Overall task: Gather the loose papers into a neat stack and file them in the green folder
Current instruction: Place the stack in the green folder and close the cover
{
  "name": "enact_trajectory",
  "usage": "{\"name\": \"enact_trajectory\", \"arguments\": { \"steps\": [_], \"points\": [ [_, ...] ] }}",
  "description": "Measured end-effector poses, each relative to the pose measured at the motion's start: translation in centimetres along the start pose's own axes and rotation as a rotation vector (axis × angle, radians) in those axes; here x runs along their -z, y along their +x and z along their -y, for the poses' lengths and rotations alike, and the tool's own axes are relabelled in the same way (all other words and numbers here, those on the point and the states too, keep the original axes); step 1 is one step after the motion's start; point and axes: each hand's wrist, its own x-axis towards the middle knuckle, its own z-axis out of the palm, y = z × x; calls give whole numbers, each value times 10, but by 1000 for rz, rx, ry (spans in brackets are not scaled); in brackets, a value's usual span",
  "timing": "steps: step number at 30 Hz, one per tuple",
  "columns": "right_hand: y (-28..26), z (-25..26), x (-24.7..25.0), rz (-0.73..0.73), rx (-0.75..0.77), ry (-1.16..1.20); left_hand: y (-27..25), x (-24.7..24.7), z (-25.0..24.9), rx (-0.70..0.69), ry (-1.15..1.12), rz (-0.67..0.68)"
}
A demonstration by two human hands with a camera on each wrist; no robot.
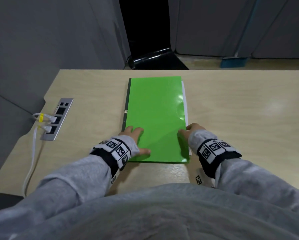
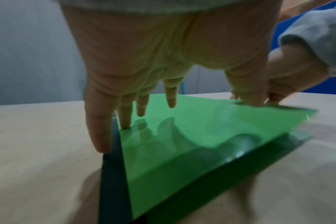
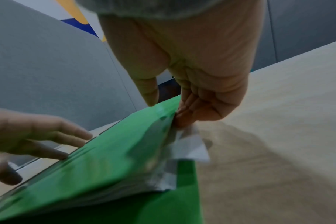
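Note:
The green folder [image 1: 155, 118] lies lengthwise on the table [image 1: 240, 110] in front of me, its dark spine on the left. A thin strip of white papers [image 1: 184, 97] sticks out along its right edge. My left hand [image 1: 136, 135] rests flat on the near left part of the cover, fingers straight. My right hand [image 1: 186, 129] pinches the near right edge. In the right wrist view the thumb lies on top of the folder [image 3: 105, 159], the fingers curl under the cover, and the papers [image 3: 190, 145] show beneath it. In the left wrist view my fingertips touch the folder [image 2: 201, 136] by the spine.
A metal socket panel [image 1: 57, 118] with white cables [image 1: 31, 153] plugged in is set into the table's left side. A black chair [image 1: 154, 59] stands behind the far edge. Grey partitions close off the left.

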Motion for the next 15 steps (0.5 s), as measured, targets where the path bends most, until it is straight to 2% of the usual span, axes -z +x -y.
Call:
{"name": "enact_trajectory", "arguments": {
  "steps": [4,7,9,10,12,15],
  "points": [
    [-11,9,9,-88,5,201,-9,-7,-5,-122,40,6],
    [-21,20,18,-170,123,446,-16,-15,-6,-187,51,-40],
    [-32,30,19,-106,180,657,-20,-19,-4,-188,35,-103],
    [-36,35,17,-68,220,687,-22,-20,-2,-176,25,-140],
    [-34,41,10,2,287,561,-28,-22,1,-144,-7,-222],
    [-24,44,0,101,288,340,-38,-24,13,-141,-131,-288]
  ]
}}
